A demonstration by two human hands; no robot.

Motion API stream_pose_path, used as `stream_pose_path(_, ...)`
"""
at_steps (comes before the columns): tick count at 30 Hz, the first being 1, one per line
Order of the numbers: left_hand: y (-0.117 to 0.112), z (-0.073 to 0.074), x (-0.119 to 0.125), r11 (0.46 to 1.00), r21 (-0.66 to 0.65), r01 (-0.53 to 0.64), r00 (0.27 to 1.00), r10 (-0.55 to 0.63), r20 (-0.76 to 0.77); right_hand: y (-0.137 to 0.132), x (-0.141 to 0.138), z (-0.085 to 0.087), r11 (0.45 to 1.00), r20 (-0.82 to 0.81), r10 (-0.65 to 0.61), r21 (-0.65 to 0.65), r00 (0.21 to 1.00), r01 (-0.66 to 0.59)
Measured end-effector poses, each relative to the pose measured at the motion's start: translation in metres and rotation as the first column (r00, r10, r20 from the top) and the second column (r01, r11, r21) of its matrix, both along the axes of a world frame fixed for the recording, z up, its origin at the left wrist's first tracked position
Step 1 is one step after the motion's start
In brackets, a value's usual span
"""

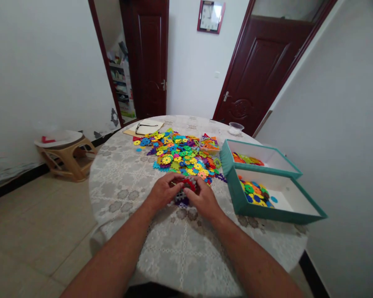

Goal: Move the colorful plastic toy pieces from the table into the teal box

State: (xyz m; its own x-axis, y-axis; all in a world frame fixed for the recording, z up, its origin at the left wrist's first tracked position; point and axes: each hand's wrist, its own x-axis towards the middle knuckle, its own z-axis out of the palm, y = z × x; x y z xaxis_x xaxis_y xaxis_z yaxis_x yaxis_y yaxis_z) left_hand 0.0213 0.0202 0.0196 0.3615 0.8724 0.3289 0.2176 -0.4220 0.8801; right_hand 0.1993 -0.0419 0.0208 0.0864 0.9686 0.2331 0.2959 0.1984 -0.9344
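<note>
My left hand and my right hand are closed together round a small cluster of joined plastic discs, red on top with grey and purple below. The cluster rests just above the lace tablecloth near the table's front. Right behind my hands lies a wide heap of loose colourful interlocking discs in yellow, blue, green, orange and purple.
Two teal box halves stand at the right, each with some discs inside. A small clear tub of discs, a clear bowl and a notebook with glasses lie further back. A low stool stands left of the table.
</note>
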Motion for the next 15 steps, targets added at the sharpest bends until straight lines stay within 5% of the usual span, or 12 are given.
stream_pose_path(3, 0.001, 0.004, -0.007, 1.000, 0.019, -0.010, 0.998, 0.011, -0.061, -0.001, 0.003, 0.003, 0.996, 0.176, -0.087, 0.025, 0.981, 0.084)
stream_pose_path(6, 0.004, 0.004, -0.024, 0.992, 0.003, -0.127, 0.965, 0.124, -0.233, 0.004, 0.010, 0.000, 0.991, 0.139, -0.137, 0.011, 0.981, 0.137)
stream_pose_path(10, -0.004, -0.001, -0.043, 0.988, 0.043, -0.151, 0.833, 0.150, -0.533, 0.013, 0.021, -0.007, 0.986, 0.003, -0.166, -0.018, 0.986, 0.166)
stream_pose_path(15, -0.024, -0.002, -0.034, 0.976, 0.138, -0.167, 0.685, 0.215, -0.696, 0.015, 0.023, -0.008, 0.991, -0.061, -0.117, -0.073, 0.991, 0.113)
